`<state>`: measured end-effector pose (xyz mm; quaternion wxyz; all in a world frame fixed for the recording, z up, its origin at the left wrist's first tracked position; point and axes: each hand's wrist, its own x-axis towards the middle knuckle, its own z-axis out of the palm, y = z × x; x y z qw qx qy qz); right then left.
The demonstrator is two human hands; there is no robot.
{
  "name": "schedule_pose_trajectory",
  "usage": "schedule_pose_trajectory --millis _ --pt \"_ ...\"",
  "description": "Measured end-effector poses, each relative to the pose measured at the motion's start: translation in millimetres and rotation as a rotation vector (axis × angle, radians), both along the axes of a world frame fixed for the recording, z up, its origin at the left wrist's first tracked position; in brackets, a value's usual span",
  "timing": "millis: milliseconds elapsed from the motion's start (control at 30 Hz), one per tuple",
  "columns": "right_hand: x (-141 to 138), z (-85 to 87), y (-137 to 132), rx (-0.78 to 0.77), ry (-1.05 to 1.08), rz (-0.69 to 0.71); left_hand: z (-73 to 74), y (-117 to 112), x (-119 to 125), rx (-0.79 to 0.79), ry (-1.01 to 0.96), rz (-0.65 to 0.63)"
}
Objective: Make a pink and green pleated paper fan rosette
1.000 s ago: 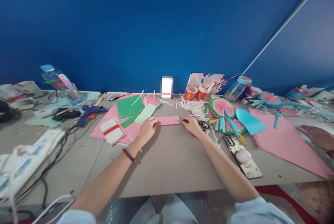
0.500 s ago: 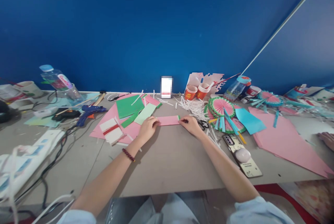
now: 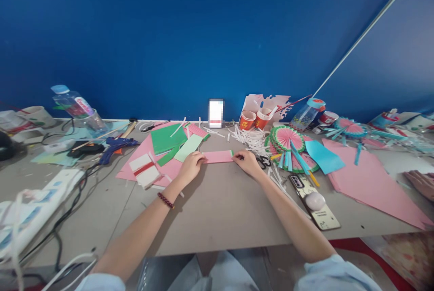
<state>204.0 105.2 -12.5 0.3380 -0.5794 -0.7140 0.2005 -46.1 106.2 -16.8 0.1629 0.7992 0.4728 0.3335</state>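
A narrow pink paper strip [image 3: 219, 157] with a green edge at its right end lies between my hands, over the grey table. My left hand [image 3: 192, 164] pinches its left end, fingers closed on the paper. At the green end, my right hand [image 3: 246, 162] is closed on the strip's corner. Left of my left hand is a pale green paper piece [image 3: 189, 147] on top of green paper [image 3: 167, 138] and pink sheets [image 3: 130, 166]. Beside my right hand lie black-handled scissors [image 3: 263, 161], partly covered by white paper shreds [image 3: 254, 138].
A watermelon-patterned paper fan [image 3: 287, 139], a phone [image 3: 313, 202] and pink sheets [image 3: 369, 182] lie to the right. Another person's hand [image 3: 420, 182] rests at the right edge. On the left are a blue glue gun [image 3: 117, 145], a power strip [image 3: 44, 205] and cables. Paper cups [image 3: 248, 120] stand at the back.
My hands and the pink strip stay almost where they were. The other person's hand at the right edge has come further into view, moving left.
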Motion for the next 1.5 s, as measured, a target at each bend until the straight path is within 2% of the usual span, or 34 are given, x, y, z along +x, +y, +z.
schedule_pose_trajectory --millis 367,833,1233,1367,1500 --pt "0 -1.5 0 0.011 -0.011 0.010 3.7 -1 -1 -0.098 0.008 -0.012" --pt "-2 0.8 1 -0.027 -0.040 0.031 5.0 -3 0 -0.088 0.004 -0.025" --pt "-3 -8.8 1 0.047 -0.058 0.059 7.9 -13 4 0.110 0.340 -0.056" --pt "2 -10.5 1 0.077 -0.050 0.086 10.7 -16 5 0.155 0.372 -0.047" --pt "10 -5.4 -1 0.092 -0.051 0.181 10.4 -14 4 0.148 0.370 -0.054"
